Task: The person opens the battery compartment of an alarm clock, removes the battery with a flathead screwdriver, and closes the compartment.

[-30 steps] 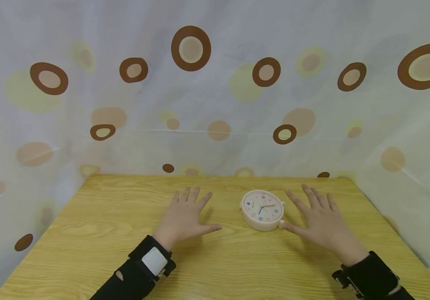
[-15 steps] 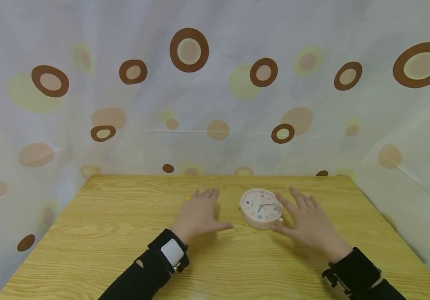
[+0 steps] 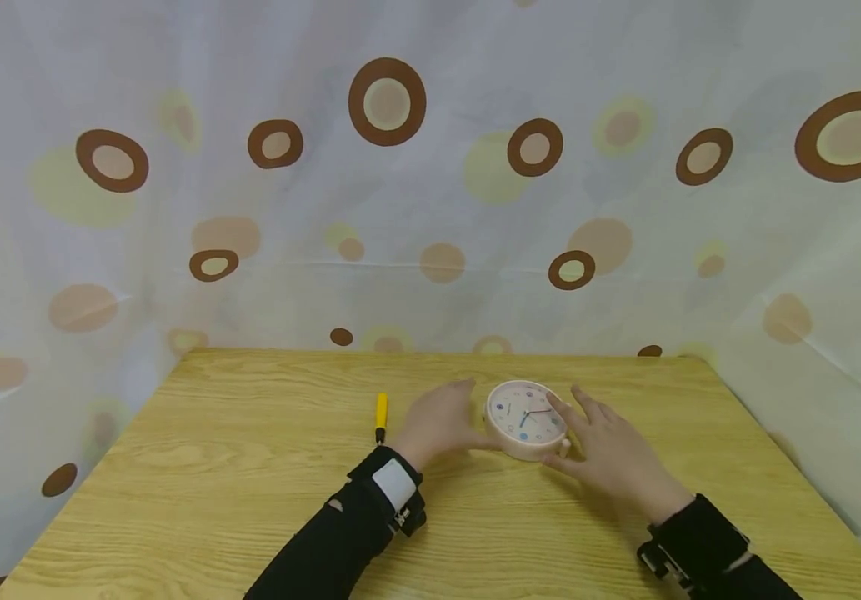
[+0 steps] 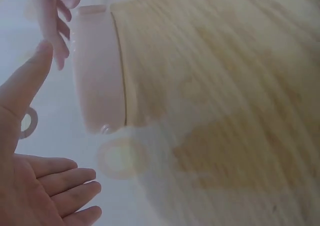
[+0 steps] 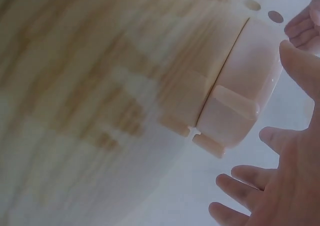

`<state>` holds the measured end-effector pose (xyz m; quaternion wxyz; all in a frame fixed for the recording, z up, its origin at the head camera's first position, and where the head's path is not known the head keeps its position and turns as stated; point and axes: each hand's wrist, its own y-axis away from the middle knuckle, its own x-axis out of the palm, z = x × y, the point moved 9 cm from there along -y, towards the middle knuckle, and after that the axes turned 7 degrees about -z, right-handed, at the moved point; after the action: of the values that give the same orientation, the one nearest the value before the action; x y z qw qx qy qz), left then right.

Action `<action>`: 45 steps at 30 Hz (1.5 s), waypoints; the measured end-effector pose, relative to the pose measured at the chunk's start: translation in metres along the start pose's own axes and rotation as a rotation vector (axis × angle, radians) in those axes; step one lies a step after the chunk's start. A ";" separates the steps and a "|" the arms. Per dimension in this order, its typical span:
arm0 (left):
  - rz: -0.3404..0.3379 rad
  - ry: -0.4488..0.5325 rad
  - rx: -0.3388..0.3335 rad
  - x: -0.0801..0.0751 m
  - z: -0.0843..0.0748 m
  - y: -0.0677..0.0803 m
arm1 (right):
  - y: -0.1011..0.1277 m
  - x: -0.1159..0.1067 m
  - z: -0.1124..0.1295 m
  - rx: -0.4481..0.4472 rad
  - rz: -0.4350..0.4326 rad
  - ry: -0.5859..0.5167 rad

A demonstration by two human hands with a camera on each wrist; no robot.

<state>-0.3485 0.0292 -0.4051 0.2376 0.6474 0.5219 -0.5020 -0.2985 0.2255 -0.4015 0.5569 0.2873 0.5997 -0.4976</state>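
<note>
A round pale pink clock [image 3: 526, 421] lies face up on the wooden table. Its side wall [image 4: 100, 71] shows in the left wrist view, and two short feet stick out of the clock [image 5: 240, 81] in the right wrist view. My left hand [image 3: 441, 423] is at its left side, fingers extended and thumb pointing toward the rim; contact cannot be made out. My right hand [image 3: 613, 454] is at the right side with its fingers spread, the index finger over the edge of the face. Neither hand grips the clock.
A tool with a yellow handle and black collar [image 3: 381, 417] lies left of my left hand, its lower end hidden by the wrist. The wooden table [image 3: 197, 467] ends at a patterned cloth [image 3: 441, 183] hanging behind and at the sides.
My left hand has moved right, up to the clock, uncovering the yellow-handled tool. My right hand has come in slightly from the right. The clock lies in about the same place.
</note>
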 end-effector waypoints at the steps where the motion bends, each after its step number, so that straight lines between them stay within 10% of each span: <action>1: 0.007 0.007 0.000 0.004 0.000 -0.001 | 0.000 0.000 0.000 -0.002 0.002 -0.001; 22: 0.014 0.167 0.044 0.019 -0.022 -0.006 | -0.007 0.003 -0.005 -0.040 0.081 -0.024; 45: 0.076 0.211 0.075 0.015 -0.005 0.011 | -0.001 0.006 0.017 -0.097 0.087 -0.001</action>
<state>-0.3371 0.0363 -0.4193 0.1759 0.7244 0.4999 -0.4409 -0.2937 0.2086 -0.4047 0.5918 0.2854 0.6097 -0.4433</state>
